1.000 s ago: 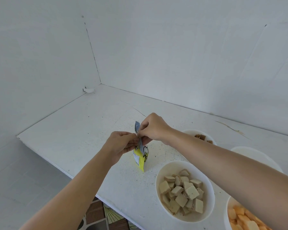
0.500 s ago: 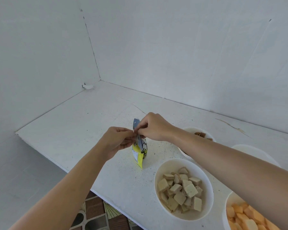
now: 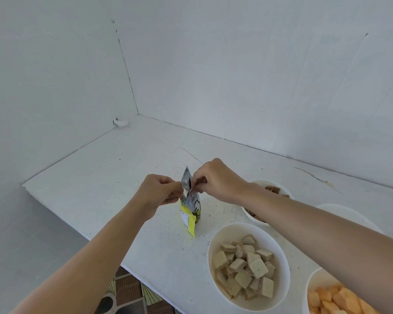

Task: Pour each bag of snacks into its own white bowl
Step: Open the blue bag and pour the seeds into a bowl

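A small yellow and silver snack bag (image 3: pixel 190 208) hangs upright just above the white table (image 3: pixel 104 177). My left hand (image 3: pixel 157 193) pinches the left side of its top and my right hand (image 3: pixel 216 180) pinches the right side. The top shows a split with the silver inside visible. A white bowl (image 3: pixel 279 288) of pale square pieces sits near right of the bag. A bowl (image 3: pixel 313 288) of orange pieces is at the bottom right. Behind my right arm a bowl (image 3: pixel 284 189) holds brown pieces, and another white bowl (image 3: pixel 349 214) lies farther right, its inside hidden.
White walls enclose the table at the back and left. The table's front edge runs diagonally from left to bottom middle, with patterned floor (image 3: pixel 132 293) below it. A small white lump (image 3: pixel 121 122) sits in the far corner.
My hands have drawn a little apart at the bag's top, and the top has opened into a split. The bag stays in about the same place.
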Tool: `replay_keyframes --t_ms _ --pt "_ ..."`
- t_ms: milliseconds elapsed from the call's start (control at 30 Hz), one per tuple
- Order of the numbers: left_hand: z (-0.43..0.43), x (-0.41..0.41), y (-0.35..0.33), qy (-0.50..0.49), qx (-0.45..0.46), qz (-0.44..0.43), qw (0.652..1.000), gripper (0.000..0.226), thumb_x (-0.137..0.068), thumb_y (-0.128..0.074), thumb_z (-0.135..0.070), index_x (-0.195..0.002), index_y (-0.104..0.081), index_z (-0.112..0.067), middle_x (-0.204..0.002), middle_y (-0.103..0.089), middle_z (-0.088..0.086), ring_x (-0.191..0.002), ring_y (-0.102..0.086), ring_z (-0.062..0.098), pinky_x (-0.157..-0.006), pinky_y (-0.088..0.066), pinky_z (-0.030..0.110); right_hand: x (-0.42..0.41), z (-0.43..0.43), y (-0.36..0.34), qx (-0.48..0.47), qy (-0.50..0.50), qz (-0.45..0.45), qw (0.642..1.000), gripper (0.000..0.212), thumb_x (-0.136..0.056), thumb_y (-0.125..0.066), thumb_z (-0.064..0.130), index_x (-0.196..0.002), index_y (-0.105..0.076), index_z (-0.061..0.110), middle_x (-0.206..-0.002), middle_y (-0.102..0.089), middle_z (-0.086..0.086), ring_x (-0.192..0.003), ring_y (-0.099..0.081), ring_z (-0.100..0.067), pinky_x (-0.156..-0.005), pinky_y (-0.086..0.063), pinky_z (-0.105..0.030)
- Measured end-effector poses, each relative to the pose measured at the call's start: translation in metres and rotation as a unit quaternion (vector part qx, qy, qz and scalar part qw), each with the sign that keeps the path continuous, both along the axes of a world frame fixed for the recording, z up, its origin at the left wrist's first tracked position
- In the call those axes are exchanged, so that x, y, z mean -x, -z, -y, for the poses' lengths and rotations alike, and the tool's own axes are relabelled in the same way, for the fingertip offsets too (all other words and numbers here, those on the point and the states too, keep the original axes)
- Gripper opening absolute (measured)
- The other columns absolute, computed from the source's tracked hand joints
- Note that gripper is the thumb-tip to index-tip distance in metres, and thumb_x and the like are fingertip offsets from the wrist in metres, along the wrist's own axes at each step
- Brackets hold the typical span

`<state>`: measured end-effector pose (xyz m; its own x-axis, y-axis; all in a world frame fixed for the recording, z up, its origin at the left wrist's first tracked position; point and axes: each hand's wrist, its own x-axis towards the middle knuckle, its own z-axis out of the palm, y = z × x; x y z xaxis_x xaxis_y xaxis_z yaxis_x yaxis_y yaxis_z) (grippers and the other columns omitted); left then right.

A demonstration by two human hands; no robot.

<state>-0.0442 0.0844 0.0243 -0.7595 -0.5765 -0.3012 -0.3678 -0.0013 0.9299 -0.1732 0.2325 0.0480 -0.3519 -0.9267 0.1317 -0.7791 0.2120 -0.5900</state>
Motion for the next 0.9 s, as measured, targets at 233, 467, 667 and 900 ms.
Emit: replay_keyframes --t_ms 233,467,667,900 --pt "0.018 -0.003 -0.011 -0.057 0.171 0.031 0.983 0.017 -0.083 -0.074 -0.008 -0.075 -0.068 0.006 -0.065 -0.075 0.01 -0.071 -0.075 0.02 -0.07 -0.059 0.033 0.012 -0.011 0.0 -0.057 0.008 -0.107 0.993 0.008 -0.088 -0.065 0.013 -0.084 -0.071 0.01 -0.076 -0.064 0.001 -0.071 -0.057 -0.019 -0.063 -0.049 -0.034" --pt "0.009 0.011 -0.026 0.04 0.289 0.091 0.952 0.011 -0.081 -0.071 -0.014 -0.078 -0.064 -0.005 -0.057 -0.072 0.001 -0.051 -0.064 0.002 -0.06 -0.049 0.026 0.0 -0.012 0.005 -0.004 -0.029 -0.158 0.987 0.012 -0.096 -0.061 0.017 -0.102 -0.071 0.017 -0.097 -0.054 -0.001 -0.074 -0.052 -0.021 -0.064 -0.044 -0.035" --pt "0.015 0.02 -0.04 0.197 0.246 0.175 0.933 0.022 -0.078 -0.077 -0.005 -0.097 -0.068 -0.01 -0.074 -0.077 0.011 -0.066 -0.072 0.017 -0.071 -0.058 0.03 0.0 -0.011 0.008 0.029 -0.093 -0.204 0.974 0.012 -0.089 -0.061 0.006 -0.084 -0.07 0.014 -0.109 -0.055 0.001 -0.093 -0.047 -0.018 -0.076 -0.046 -0.032" --pt "0.032 0.021 -0.052 0.135 0.282 0.133 0.941 0.009 -0.081 -0.069 -0.005 -0.081 -0.075 -0.012 -0.069 -0.076 0.011 -0.058 -0.067 0.014 -0.072 -0.058 0.036 0.005 -0.016 0.004 -0.034 -0.12 -0.208 0.97 0.011 -0.088 -0.057 0.001 -0.09 -0.062 0.011 -0.086 -0.06 -0.001 -0.089 -0.044 -0.021 -0.076 -0.047 -0.042"
